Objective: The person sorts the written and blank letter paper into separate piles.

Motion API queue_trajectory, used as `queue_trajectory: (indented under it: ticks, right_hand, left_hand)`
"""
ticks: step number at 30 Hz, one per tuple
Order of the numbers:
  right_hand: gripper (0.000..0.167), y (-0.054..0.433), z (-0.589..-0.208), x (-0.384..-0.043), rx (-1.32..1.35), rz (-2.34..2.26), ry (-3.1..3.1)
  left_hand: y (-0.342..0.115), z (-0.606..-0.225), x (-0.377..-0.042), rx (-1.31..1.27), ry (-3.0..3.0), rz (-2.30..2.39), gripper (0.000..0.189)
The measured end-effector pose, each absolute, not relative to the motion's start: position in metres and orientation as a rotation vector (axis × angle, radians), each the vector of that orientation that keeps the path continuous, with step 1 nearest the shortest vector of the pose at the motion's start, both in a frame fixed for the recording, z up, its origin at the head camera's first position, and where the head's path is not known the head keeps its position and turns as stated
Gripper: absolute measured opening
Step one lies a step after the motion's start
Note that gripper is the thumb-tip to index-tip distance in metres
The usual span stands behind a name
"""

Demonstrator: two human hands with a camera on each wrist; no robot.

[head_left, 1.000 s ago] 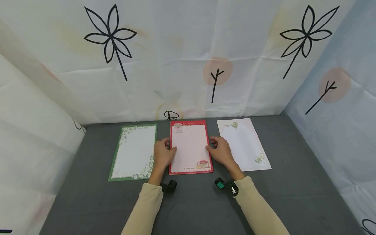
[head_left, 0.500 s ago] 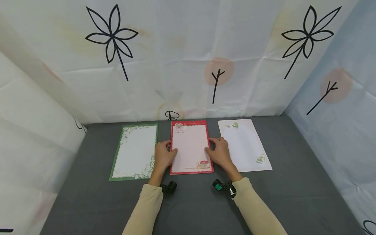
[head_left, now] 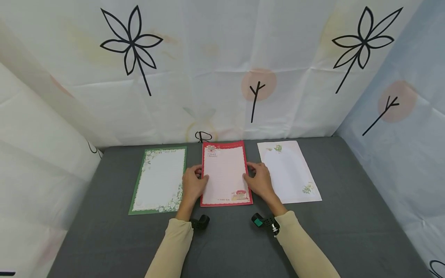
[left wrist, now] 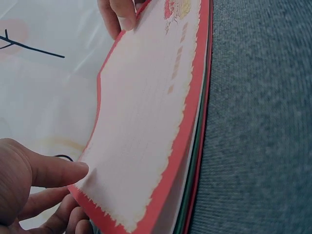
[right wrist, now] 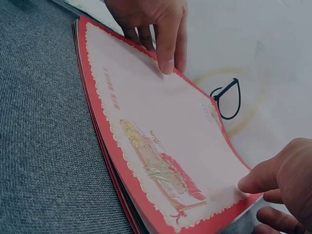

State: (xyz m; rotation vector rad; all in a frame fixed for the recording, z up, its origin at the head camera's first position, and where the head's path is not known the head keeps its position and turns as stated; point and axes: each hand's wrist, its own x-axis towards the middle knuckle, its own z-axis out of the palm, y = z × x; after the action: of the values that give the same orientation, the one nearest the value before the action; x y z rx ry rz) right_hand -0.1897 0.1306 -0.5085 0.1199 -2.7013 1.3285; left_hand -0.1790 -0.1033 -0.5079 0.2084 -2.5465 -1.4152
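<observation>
A stack of red-bordered letter sheets (head_left: 225, 175) lies in the middle of the grey table (head_left: 222, 239). My left hand (head_left: 193, 183) pinches its left edge, thumb on top and fingers under. My right hand (head_left: 260, 180) pinches the right edge the same way. In the left wrist view the top red-bordered sheet (left wrist: 151, 122) bows upward off the sheets below, my left thumb (left wrist: 53, 170) on its corner. The right wrist view shows the red-bordered sheet (right wrist: 161, 146) lifted at both sides, my right thumb (right wrist: 265, 178) on its edge.
A green-bordered sheet (head_left: 160, 178) lies to the left of the stack and a white floral sheet (head_left: 289, 172) to the right. Printed fabric walls (head_left: 222, 69) close in the back and both sides. Bare grey cloth (head_left: 226, 247) lies near me.
Both hands have closed slightly inward on the red stack's edges and the sheet has lifted a little; the papers have otherwise stayed in place.
</observation>
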Motion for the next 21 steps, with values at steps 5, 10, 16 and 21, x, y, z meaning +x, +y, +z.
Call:
queue_trajectory:
  ticks: [5,10,16,21]
  right_hand:
    - [0.04,0.13,-0.506,-0.19,0.126,1.38,-2.644]
    - [0.037,0.13,-0.503,-0.19,0.131,1.443,-2.607]
    - [0.036,0.13,-0.497,-0.189,0.149,1.502,-2.55]
    - [0.035,0.126,-0.488,-0.186,0.173,1.586,-2.48]
  left_hand:
    - [-0.102,-0.504,-0.181,0.202,-2.475,-1.471,0.033]
    - [-0.102,-0.498,-0.181,0.201,-2.446,-1.542,0.031]
    - [-0.106,-0.492,-0.18,0.207,-2.445,-1.576,0.032]
    - [-0.112,-0.484,-0.178,0.184,-2.433,-1.595,0.03]
